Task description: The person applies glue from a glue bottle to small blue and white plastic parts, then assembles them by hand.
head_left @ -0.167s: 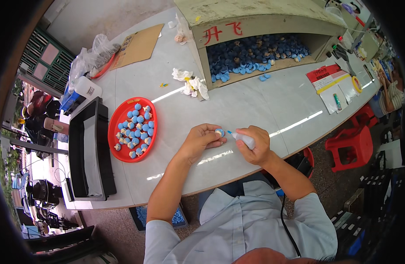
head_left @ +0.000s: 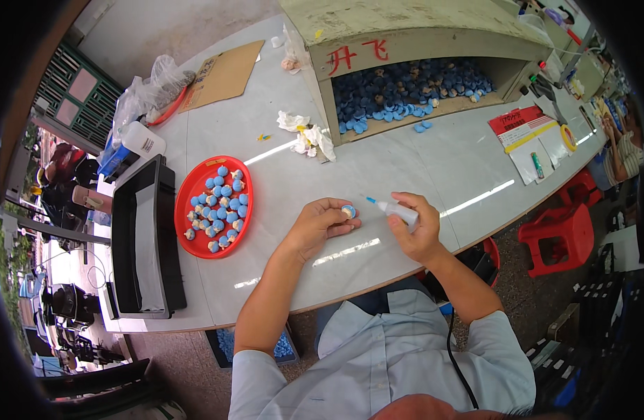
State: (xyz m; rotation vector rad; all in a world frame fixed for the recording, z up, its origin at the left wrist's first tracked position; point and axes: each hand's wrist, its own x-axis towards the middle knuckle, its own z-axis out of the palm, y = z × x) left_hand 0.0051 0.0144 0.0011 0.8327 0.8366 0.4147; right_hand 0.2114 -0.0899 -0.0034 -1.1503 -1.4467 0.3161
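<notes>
Squeeze bottle (head_left: 407, 216) has shifted right; left hand (head_left: 320, 224) pinches blue ball (head_left: 348, 211) at fingertips.

I see plain red on the round tray (head_left: 189, 187), and sky blue with cream on its balls (head_left: 226, 190). Left of the tray I get a black bin (head_left: 170, 252) with a grey lining (head_left: 150, 245); beyond the tray, tan cardboard (head_left: 224, 75) with dark marks. Right of the tray, a whitish bottle (head_left: 397, 210), blue at the tip (head_left: 371, 200), and another blue-and-cream ball (head_left: 348, 211). The counter (head_left: 280, 185) under the tray is pale grey, faintly lined.
</notes>
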